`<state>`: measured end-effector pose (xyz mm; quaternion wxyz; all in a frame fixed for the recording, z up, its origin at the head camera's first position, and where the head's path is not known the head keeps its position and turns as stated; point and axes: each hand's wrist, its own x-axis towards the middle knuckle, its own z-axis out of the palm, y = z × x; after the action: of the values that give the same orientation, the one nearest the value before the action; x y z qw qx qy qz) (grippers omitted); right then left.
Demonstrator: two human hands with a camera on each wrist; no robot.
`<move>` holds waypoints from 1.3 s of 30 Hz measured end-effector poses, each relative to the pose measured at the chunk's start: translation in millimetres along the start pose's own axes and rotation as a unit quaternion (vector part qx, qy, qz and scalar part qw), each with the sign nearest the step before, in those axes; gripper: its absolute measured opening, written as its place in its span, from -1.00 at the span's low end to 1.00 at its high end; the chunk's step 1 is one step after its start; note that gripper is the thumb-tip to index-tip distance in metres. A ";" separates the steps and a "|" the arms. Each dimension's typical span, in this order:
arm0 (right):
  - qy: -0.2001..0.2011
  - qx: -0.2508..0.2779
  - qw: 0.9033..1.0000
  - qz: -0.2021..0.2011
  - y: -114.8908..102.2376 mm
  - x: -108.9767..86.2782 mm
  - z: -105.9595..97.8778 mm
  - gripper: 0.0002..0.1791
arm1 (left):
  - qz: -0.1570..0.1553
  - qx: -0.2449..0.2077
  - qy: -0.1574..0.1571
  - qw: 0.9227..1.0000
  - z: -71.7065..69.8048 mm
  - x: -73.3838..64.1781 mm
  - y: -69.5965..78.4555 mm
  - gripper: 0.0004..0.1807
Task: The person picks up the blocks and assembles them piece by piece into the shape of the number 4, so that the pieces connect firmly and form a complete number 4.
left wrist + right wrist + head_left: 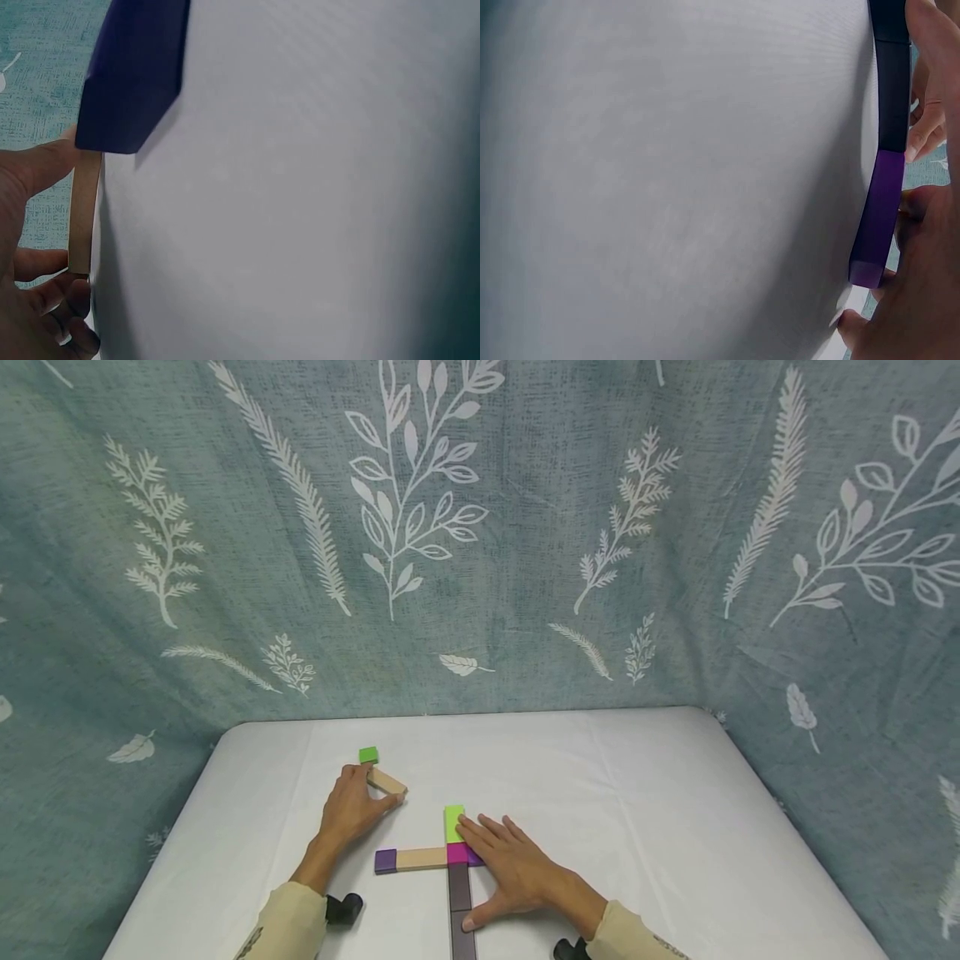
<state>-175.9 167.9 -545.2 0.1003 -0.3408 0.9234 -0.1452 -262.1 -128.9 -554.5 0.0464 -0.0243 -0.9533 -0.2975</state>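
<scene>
My left hand [351, 808] grips a tan wooden block [387, 782] by its two ends, thumb at one and fingers at the other. Just beyond those fingers lies a green block [368, 754]. Flat blocks form a cross on the table: lime green [453, 820] at the top, magenta [457, 853] in the middle, a tan block [422, 858] and a purple block [386, 862] to the left, dark grey blocks [460, 887] below. My right hand [521, 872] spreads over the cross's right side, touching it and partly covering another purple block [877, 214].
A white cloth [637, 810] covers the table. Behind it hangs a blue-green curtain [517, 527] with white leaf prints. Black wrist-worn devices show beside the left sleeve [288, 918] and the right sleeve [626, 935].
</scene>
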 end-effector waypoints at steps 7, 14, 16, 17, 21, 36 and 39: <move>-0.002 -0.002 1.000 0.002 -0.4 0.7 0.0 0.45 | 0.000 0.003 0.000 1.000 0.2 1.5 1.4 -0.06; -0.003 0.006 1.000 0.002 -1.5 0.2 -0.8 0.45 | -0.001 0.006 -0.005 1.000 0.9 2.2 1.1 -0.05; -0.002 0.007 1.000 0.003 -1.6 0.1 -0.6 0.45 | -0.001 0.007 -0.006 1.000 1.2 2.6 1.1 -0.05; -0.002 0.006 1.000 0.004 -1.6 0.1 -0.5 0.45 | -0.001 0.007 -0.006 1.000 1.5 3.1 1.0 -0.05; -0.002 0.005 1.000 0.004 -1.3 -0.1 -0.8 0.45 | -0.003 0.013 -0.008 1.000 1.8 4.5 1.8 -0.05; -0.002 -0.002 1.000 0.002 -1.5 0.1 -1.3 0.45 | 0.024 0.011 -0.022 0.999 -5.3 4.6 2.6 -0.10; -0.002 -0.003 1.000 0.001 -1.0 0.5 -1.0 0.45 | 0.034 0.004 -0.025 0.999 -7.5 4.0 3.1 -0.10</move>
<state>-175.9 167.0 -544.0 0.1009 -0.3406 0.9240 -0.1418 -265.3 -130.5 -546.1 0.0331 -0.0640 -0.9539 -0.2914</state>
